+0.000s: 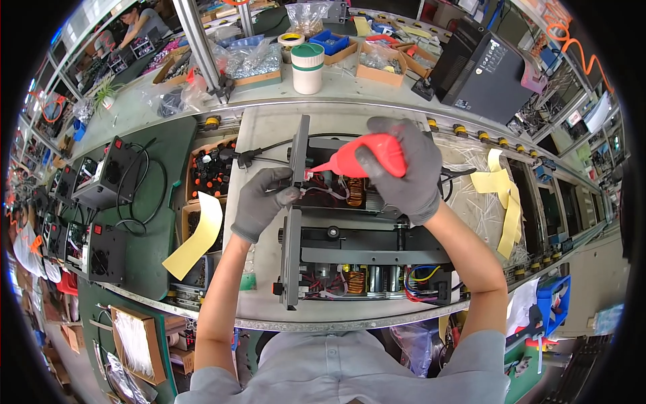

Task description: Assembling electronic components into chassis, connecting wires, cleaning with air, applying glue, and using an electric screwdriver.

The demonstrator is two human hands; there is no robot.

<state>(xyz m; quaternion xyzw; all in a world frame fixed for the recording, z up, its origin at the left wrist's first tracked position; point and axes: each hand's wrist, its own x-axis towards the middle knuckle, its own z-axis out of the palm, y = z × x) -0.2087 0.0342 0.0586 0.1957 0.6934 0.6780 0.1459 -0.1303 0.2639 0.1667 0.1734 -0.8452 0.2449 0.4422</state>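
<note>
My right hand [412,161], in a dark grey glove, is wrapped round a red squeeze bottle [370,153]. The bottle lies tilted, its thin nozzle pointing left at a small white connector behind a grey front panel [301,148]. That panel belongs to the farther of two opened electrical units, with a copper coil [354,192] and wires inside. My left hand [261,202], gloved too, is closed with thumb and fingertips at the panel's near edge. The nearer open unit [370,256] lies in front of both hands, showing capacitors, a coil and coloured wires.
Finished-looking grey units [108,175] with cables stand on a green mat at left. Beside it are a box of black-and-orange parts [214,168] and a yellow strip [197,239]. Yellow strips [501,195] and clear ties lie right. Behind stand a white green-lidded jar [307,71] and a black computer case [479,67].
</note>
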